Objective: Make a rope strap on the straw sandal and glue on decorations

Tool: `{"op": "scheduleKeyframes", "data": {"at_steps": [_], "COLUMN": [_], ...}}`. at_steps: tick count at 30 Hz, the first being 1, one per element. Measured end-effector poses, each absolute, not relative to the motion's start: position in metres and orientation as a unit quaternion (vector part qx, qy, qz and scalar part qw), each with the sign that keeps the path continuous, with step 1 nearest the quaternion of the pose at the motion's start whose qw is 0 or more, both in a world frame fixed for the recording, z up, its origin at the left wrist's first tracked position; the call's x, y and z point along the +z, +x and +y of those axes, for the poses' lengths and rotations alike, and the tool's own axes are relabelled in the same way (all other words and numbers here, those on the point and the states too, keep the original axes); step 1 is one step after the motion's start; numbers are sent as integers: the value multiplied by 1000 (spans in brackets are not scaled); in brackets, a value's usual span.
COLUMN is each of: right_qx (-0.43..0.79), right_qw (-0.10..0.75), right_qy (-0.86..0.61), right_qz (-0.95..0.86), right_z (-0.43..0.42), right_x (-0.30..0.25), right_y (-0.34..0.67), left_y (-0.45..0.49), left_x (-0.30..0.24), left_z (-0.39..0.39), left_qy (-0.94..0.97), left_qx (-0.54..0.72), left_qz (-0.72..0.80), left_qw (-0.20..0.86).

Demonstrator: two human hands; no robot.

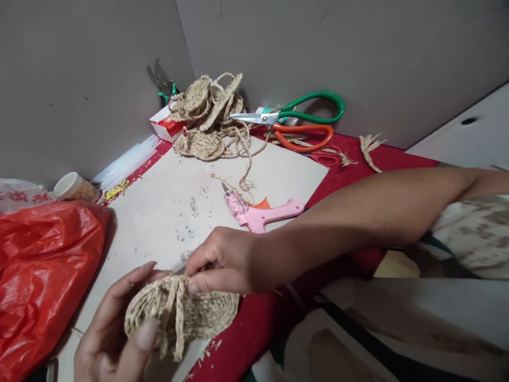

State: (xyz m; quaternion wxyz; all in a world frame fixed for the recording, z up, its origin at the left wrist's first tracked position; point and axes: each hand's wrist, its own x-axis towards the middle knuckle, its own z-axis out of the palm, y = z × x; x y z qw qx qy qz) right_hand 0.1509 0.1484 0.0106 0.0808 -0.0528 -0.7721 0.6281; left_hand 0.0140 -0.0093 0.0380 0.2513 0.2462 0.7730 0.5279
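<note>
A small slipper (214,314) of coiled, braided straw rope lies in front of me, with braided cords crossing over its left end. My left hand (109,329) curls around that left end, the thumb pressing near the cords and the fingers behind. From the right, my right hand (228,260) pinches at the top of the cords; its fingertips are partly hidden. Just beyond my right hand rests a pink glue gun (258,215) with an orange trigger, its nozzle pointing up and to the left.
Straw soles and cords (207,114) are heaped at the back, beside scissors (274,119) with green and orange handles. Pliers (162,82), a red-and-white box (165,124), glue sticks (127,162) and a paper cup (69,185) line the wall. A red plastic bag (43,276) stands left.
</note>
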Motion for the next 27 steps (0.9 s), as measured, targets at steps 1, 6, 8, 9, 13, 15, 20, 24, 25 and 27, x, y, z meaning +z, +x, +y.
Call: {"op": "scheduleKeyframes", "data": {"at_steps": [1,6,8,9,13,15,20,24,25,27], "right_qx": [649,751,764,764,751,746,725,665,644,589], "right_qw": [96,175,186,186,174,174,218,203,183,151], "right_qy": [-66,-138,-159,-168,-167,-160,-129,-94,-90,-93], "right_qz": [-751,-622,-597,-595,-614,-622,-641,-712,-737,-788], "right_z": [149,155,157,157,156,155,156,167,170,177], "right_x": [9,10,13,14,19,21,23,33,38,47], "right_y": [149,142,140,140,141,142,144,146,147,151], "left_y": [9,-7,-5,-4,4,8,17,18,17,14], "left_x": [37,25,20,18,17,19,21,24,24,25], "left_z": [-7,4,5,5,5,8,30,44,45,45], "left_qy": [214,147,171,180,190,194,167,152,156,162], "left_qx": [558,642,642,631,595,594,639,672,673,672], "left_qz": [752,662,640,643,674,673,635,604,602,598], "left_qw": [279,358,386,395,395,396,401,400,402,406]}}
